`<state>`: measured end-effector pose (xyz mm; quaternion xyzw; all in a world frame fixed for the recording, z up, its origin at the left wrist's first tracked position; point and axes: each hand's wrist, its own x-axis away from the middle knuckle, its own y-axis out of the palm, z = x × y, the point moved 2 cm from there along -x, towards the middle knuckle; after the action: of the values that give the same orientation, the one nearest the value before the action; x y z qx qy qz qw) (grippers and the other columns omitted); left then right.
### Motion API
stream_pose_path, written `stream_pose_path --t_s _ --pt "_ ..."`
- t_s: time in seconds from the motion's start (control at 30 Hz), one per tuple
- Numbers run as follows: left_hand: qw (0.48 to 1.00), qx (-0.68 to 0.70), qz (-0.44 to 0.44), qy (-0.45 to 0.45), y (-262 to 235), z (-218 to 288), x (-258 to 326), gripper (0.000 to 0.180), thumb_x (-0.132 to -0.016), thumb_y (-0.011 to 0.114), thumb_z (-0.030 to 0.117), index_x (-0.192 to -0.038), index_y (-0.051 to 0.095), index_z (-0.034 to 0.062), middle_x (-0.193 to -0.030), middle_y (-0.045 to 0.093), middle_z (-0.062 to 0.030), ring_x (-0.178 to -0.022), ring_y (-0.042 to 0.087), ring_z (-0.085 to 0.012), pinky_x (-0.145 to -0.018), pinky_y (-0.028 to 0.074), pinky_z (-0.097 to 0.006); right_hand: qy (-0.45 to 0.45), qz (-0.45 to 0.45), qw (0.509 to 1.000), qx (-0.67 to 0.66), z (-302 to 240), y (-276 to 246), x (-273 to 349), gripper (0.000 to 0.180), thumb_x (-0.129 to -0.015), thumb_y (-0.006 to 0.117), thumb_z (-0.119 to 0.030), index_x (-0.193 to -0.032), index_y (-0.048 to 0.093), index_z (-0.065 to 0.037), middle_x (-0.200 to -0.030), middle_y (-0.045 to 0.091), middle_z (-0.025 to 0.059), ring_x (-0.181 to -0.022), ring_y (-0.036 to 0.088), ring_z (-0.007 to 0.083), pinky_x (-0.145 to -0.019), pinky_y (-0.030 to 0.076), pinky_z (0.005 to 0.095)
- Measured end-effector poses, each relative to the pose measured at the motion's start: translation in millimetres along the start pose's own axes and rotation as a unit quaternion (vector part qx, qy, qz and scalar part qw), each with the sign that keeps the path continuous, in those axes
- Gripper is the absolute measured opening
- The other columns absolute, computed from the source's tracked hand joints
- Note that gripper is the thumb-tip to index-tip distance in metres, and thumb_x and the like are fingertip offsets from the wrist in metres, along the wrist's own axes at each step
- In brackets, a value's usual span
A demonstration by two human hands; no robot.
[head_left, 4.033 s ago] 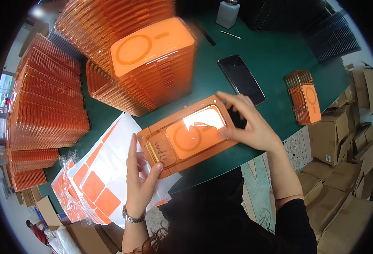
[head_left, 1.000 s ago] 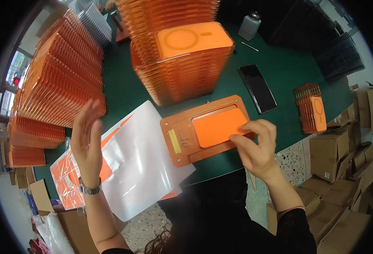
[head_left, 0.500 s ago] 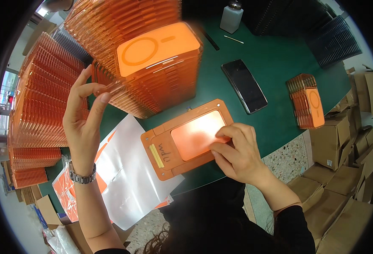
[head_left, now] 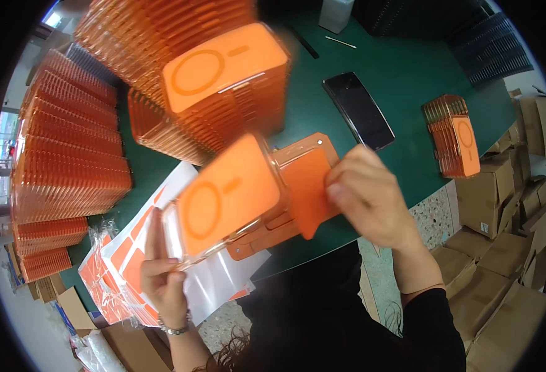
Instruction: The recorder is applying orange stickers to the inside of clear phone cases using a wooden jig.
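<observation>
Left hand (head_left: 161, 279) fingers grip 1 orange phone case (head_left: 226, 198) by its lower edge. Right hand (head_left: 369, 195) fingers pinch an orange sheet (head_left: 307, 186) just left of them, over the orange jig (head_left: 285, 217).

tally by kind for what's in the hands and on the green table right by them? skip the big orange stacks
Orange phone case, in left hand: 1
Orange film piece, in right hand: 1
Orange jig board: 1
Black phone: 1
Total: 4
</observation>
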<state>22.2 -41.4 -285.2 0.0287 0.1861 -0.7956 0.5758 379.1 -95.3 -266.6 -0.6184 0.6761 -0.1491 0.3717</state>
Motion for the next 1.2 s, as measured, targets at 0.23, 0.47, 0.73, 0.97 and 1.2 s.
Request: stream_pose_path --t_s 0.23,0.47,0.73,0.97,1.2 --pt "0.995 0.079 0.056 -0.033 27 -23 3 0.019 -0.098 0.066 0.022 -0.106 0.055 0.0088 -0.159 0.026 -0.0364 -0.150 0.026 -0.0469 -0.121 0.022 -0.053 -0.023 0.020 0.995 0.096 2 5 14 0.011 -0.085 0.072 -0.014 -0.085 0.065 -0.005 -0.092 0.063 0.0031 -0.089 0.054 0.0252 -0.082 0.040 0.0378" --pt "0.991 0.080 0.105 -0.011 4 -16 16 0.020 -0.101 0.063 0.027 -0.108 0.055 0.0101 -0.160 0.023 -0.0363 -0.151 0.026 -0.0444 -0.120 0.023 -0.052 -0.047 -0.057 0.974 0.215 -11 7 11 0.017 -0.085 0.075 -0.023 -0.094 0.067 -0.011 -0.096 0.056 0.0028 -0.093 0.052 0.0241 -0.084 0.040 0.0387" --pt "0.992 0.046 0.114 0.005 -16 -16 27 0.015 -0.104 0.057 0.026 -0.109 0.053 0.0127 -0.157 0.030 -0.0357 -0.149 0.030 -0.0449 -0.122 0.026 -0.056 -0.070 -0.085 0.959 0.261 -20 14 -5 0.017 -0.084 0.074 -0.022 -0.089 0.066 -0.008 -0.095 0.055 0.0046 -0.095 0.052 0.0241 -0.083 0.041 0.0391" --pt "0.989 0.072 0.125 -0.011 -12 -16 32 0.022 -0.100 0.064 0.025 -0.107 0.052 0.0084 -0.158 0.026 -0.0372 -0.150 0.028 -0.0452 -0.119 0.029 -0.052 -0.191 -0.088 0.953 0.218 -8 36 -35 0.018 -0.085 0.069 -0.018 -0.074 0.065 -0.005 -0.083 0.054 0.0045 -0.093 0.052 0.0228 -0.081 0.043 0.0374" --pt "0.995 0.058 0.077 -0.021 18 -19 21 0.011 -0.092 0.068 0.014 -0.095 0.060 0.0072 -0.157 0.033 -0.0341 -0.149 0.030 -0.0461 -0.121 0.022 -0.055 -0.055 -0.024 0.998 -0.024 20 8 -37 0.022 -0.098 0.059 -0.019 -0.088 0.067 -0.001 -0.083 0.059 0.0104 -0.085 0.057 0.0252 -0.077 0.046 0.0388"
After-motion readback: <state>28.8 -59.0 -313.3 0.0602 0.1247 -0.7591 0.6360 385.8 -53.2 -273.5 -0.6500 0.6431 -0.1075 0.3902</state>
